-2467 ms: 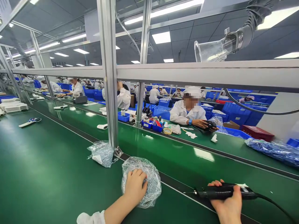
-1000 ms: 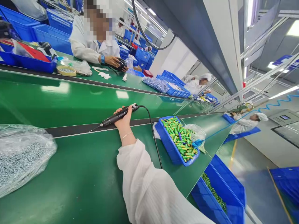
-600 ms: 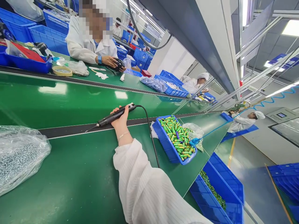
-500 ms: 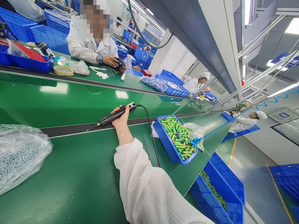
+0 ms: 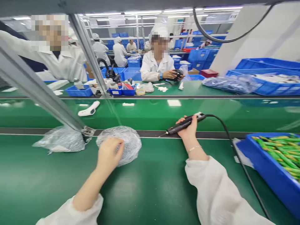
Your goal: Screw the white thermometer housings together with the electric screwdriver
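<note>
My right hand [image 5: 189,127] is wrapped round a black electric screwdriver [image 5: 181,125]. Its thin bit points left and slightly down over the dark edge strip, and a black cord [image 5: 225,125] runs from its rear end. Over a clear plastic bag of small screws [image 5: 131,148] is my left hand [image 5: 109,151], its fingers curled in and the thumb close to them. Whatever those fingers hold, if anything, is hidden.
To the right a blue bin [image 5: 264,165] holds many green and yellow batteries. Another clear bag [image 5: 63,140] lies left, by a metal post [image 5: 58,109]. A white handheld device [image 5: 89,109] rests on the green belt [image 5: 150,115]. Co-workers sit beyond.
The view has swung left and levelled out. My left hand has come into view over the screw bag. My right hand still grips the electric screwdriver.
</note>
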Demonstrator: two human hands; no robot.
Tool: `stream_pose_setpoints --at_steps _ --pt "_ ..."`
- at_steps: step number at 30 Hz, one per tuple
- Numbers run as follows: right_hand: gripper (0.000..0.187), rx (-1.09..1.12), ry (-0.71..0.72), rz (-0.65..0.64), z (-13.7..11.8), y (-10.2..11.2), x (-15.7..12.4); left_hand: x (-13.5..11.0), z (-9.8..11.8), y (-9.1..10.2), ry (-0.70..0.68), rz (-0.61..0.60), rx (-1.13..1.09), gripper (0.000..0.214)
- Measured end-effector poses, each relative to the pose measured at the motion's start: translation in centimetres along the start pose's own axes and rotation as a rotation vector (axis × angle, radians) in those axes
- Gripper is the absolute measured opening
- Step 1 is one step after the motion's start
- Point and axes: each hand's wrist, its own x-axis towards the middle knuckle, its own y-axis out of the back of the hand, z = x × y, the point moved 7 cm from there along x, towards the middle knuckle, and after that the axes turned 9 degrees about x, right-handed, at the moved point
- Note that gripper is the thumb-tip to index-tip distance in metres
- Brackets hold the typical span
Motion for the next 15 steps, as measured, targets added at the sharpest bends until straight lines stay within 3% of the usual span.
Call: stream_pose_setpoints --at_steps 2,9,15 --pt "0.043 0.036 -0.033 0.014 -0.2 0.5 0.4 -0.1 0.0 0.2 -0.006 -0.014 0.04 0.013" --pt "0.042 0.096 -0.065 0.079 -0.6 1.5 0.6 -0.6 0.4 -2.5 -0.022 -0.068 0.059 0.017" --pt "0.043 0.117 -0.064 0.096 -0.7 1.9 0.8 -0.7 0.4 -2.3 -0.025 -0.063 0.051 0.023"
